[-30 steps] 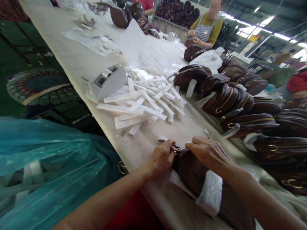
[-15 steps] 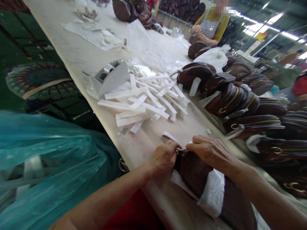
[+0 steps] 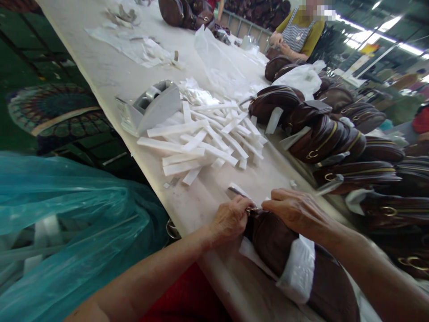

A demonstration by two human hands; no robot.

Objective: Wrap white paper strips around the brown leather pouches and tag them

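Note:
A dark brown leather bag [image 3: 275, 241] lies on the table near its front edge, with a white plastic wrapping [image 3: 298, 270] around its middle. My left hand [image 3: 231, 217] pinches a small metal piece at the bag's far end. Close beside it, my right hand [image 3: 293, 208] is closed at the top edge of the same end, fingertips curled on the bag. A strap end with clear film [image 3: 238, 191] sticks out past my left hand. The fingertips partly hide what they grip.
White strips [image 3: 201, 147] are heaped beyond my hands, beside a grey tape dispenser [image 3: 156, 107]. Brown bags [image 3: 335, 138] line the right side. A teal plastic bag [image 3: 67, 223] hangs at the left. Another person [image 3: 296, 33] works at the far side.
The camera view has shifted slightly. Both hands stay at the bag's end, with the right hand's fingertips slightly farther from the left hand.

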